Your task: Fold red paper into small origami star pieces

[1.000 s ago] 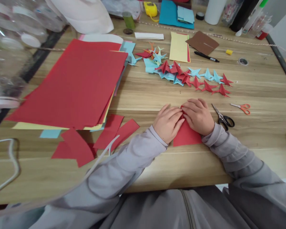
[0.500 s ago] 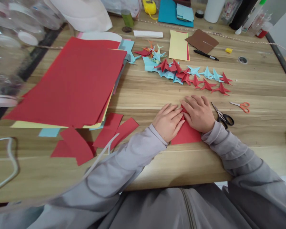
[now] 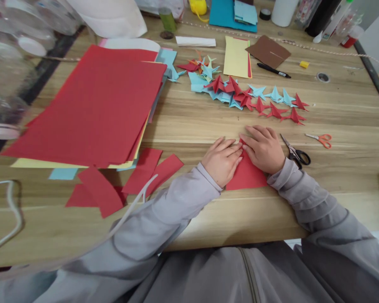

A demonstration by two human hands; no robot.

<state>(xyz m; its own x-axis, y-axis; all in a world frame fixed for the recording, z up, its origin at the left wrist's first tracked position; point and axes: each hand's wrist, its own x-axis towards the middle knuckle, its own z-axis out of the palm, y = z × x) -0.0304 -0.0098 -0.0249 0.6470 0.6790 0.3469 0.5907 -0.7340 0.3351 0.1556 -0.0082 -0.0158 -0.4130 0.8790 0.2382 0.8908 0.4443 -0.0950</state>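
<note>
While red and light-blue paper cranes [image 3: 275, 111] lie in rows farther back on a wooden tabletop [image 3: 337, 179], a left hand [image 3: 220, 163] and a right hand [image 3: 263, 150], palms down and fingers outstretched, rest on a red paper sheet [image 3: 246, 176] between the cranes and the near edge, with black-handled scissors [image 3: 293, 153] just beside the right hand.

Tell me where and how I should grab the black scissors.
Probably by the handle loops, coming from the near right: the black scissors lie flat with that end nearest, blades pointing away and left, while the right hand and sleeve crowd their left side.
</note>
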